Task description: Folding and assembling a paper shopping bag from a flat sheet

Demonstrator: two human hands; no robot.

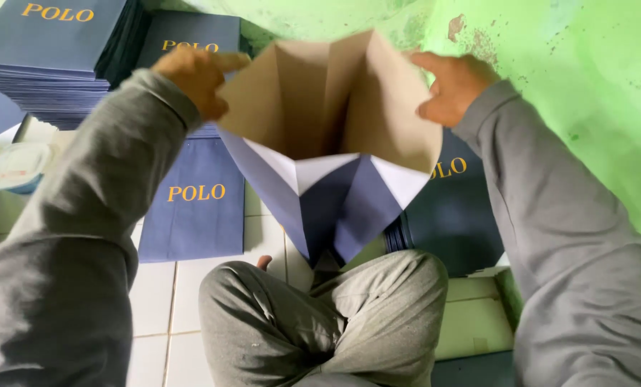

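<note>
White floor tiles (191, 294) and a scuffed green wall (571, 79) frame the spot where a person sits cross-legged in grey trousers (320, 322) and grey sleeves. Held up above the knees is an open paper bag (335, 143), navy outside and plain tan inside. Its mouth is spread wide toward the camera, and nothing shows inside it but its own creases. Its folded bottom, with white triangular flaps, points down toward the trousers.

On one side of the bag's mouth the left hand (195, 75) pinches the rim, fingers closed on the paper. On the opposite rim the right hand (453, 86) grips the edge in the same way.

Behind the bag and to its left, against the wall, rise tall stacks of flat navy bags (55, 50) with gold lettering. One flat navy bag (195, 204) lies on the tiles just left of the open bag. More navy bags (453, 208) lie to its right, partly hidden by it. Far to the left of the bag sits a small white tub (16, 168); its contents cannot be made out.
</note>
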